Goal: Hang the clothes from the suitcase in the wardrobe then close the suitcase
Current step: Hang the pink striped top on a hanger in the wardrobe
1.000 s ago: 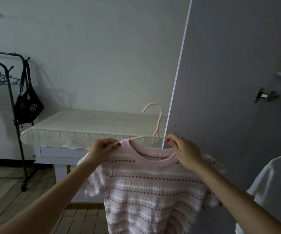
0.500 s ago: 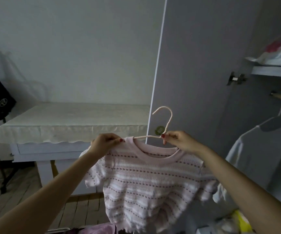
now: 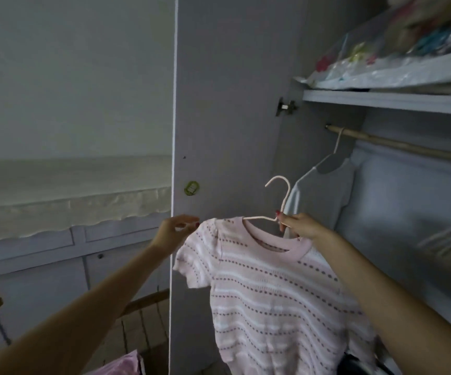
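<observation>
**A:** Start at the left — what is the left hand (image 3: 174,232) doing?

**B:** It sits just at the sleeve-side shoulder of the pink striped top (image 3: 273,288), fingers loosely bent. Whether it pinches the knit or has let go I cannot tell; the fingertips are at the fabric's edge and blurred.

**A:** And the top itself?

**B:** Hanging on the pink hanger (image 3: 271,209), in the air in front of the open wardrobe door (image 3: 227,104), its shoulder line running roughly left to right, tilted a little down toward the left. The hook stands up on the right end of that line.

**A:** The right hand (image 3: 298,226)?

**B:** Gripping the hanger right at the base of the hook, thumb and fingers curled round the wire. It carries the weight, I judge.

**A:** So where does the rail lie from there?

**B:** Up and to the right — the wooden rail (image 3: 397,143) runs under the shelf (image 3: 381,100), slanting away to the right, and a white shirt (image 3: 324,193) already hangs near its left end. The hook is below the rail and left of it, so the right hand is plainly nearer; the lift is upward and rightward, with the hook's open side turned to catch the rail beside that shirt.

**A:** Risk?

**B:** Probably brushing the white shirt's hanger on the way up.
</observation>
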